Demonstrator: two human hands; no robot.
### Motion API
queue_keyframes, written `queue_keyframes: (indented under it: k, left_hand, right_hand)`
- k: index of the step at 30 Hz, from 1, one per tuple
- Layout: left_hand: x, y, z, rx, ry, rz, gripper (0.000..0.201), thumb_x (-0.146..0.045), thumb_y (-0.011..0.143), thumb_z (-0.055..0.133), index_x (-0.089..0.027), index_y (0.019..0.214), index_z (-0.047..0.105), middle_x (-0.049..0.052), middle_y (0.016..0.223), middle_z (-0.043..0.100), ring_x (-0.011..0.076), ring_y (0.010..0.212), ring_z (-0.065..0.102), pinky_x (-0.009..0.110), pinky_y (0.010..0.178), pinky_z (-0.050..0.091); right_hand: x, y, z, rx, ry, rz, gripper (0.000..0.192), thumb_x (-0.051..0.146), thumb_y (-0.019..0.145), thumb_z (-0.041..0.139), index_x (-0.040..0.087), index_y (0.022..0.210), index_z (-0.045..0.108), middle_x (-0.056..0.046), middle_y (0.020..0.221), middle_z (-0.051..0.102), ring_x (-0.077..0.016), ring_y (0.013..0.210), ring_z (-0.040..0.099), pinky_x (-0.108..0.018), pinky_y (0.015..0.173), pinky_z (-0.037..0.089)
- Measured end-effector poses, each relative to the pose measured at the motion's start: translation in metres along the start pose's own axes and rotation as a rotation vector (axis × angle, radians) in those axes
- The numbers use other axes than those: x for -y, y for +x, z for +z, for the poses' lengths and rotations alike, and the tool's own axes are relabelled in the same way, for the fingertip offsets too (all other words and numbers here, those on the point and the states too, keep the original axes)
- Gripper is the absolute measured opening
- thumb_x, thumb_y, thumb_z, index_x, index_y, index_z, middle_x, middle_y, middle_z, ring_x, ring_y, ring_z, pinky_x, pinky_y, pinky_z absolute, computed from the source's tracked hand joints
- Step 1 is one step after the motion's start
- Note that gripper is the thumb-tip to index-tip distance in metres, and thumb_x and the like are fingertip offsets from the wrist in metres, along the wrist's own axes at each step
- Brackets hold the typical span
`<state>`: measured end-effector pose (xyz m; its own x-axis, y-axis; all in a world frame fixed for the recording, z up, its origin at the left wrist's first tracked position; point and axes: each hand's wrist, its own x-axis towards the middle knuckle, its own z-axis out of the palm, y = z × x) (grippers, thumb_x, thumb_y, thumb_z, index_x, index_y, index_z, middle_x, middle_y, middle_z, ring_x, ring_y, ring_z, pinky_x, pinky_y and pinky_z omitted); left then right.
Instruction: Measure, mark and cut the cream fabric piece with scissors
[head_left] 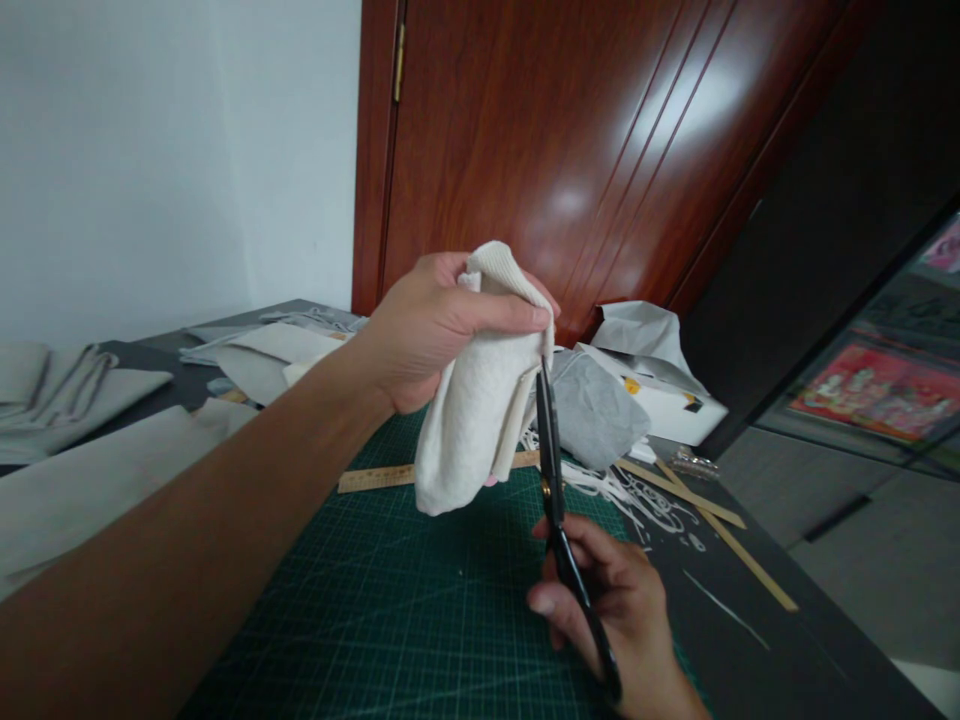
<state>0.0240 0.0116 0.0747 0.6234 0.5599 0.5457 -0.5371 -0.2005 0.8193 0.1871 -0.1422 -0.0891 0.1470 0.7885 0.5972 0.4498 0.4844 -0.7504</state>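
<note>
My left hand (457,325) pinches the upper edge of a folded piece of cream fabric (472,420), thumb in front and fingers behind. The fabric hangs in the air above a green cutting mat (420,600). My right hand (607,600) grips black scissors (553,470) by the handles, their blades pointing up. The blade tips meet the fabric's right edge just below my left thumb; whether they are around the cloth or beside it I cannot tell.
A wooden ruler (375,478) lies across the mat behind the fabric. Cloth pieces (97,460) cover the left of the table. At right are white cords (637,500), wooden strips (750,560), grey cloth (600,405) and a white box (652,390). A wooden door (510,130) stands behind.
</note>
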Motion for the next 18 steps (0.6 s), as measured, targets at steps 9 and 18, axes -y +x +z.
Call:
queue_keyframes:
  k: [9, 18]
  left_hand:
    - [0.0033, 0.0053, 0.0026, -0.11, 0.027, -0.009, 0.019, -0.011, 0.067, 0.085, -0.015, 0.075, 0.068, 0.003, 0.071, 0.07, 0.017, 0.064, 0.068, 0.034, 0.067, 0.057]
    - [0.0053, 0.0062, 0.0017, -0.144, 0.127, 0.045, 0.014, -0.017, 0.07, 0.086, -0.015, 0.078, 0.074, 0.001, 0.073, 0.07, 0.0154, 0.067, 0.065, 0.03, 0.066, 0.053]
  right_hand:
    - [-0.0017, 0.0, 0.0002, 0.0, -0.005, -0.03, 0.035, 0.033, 0.079, 0.092, 0.029, 0.107, 0.072, 0.011, 0.056, 0.061, -0.008, 0.036, 0.051, -0.018, 0.036, 0.039]
    - [-0.0002, -0.0002, -0.002, 0.022, -0.031, -0.038, 0.034, 0.04, 0.082, 0.089, 0.027, 0.107, 0.071, 0.01, 0.055, 0.061, -0.0089, 0.036, 0.051, -0.019, 0.036, 0.039]
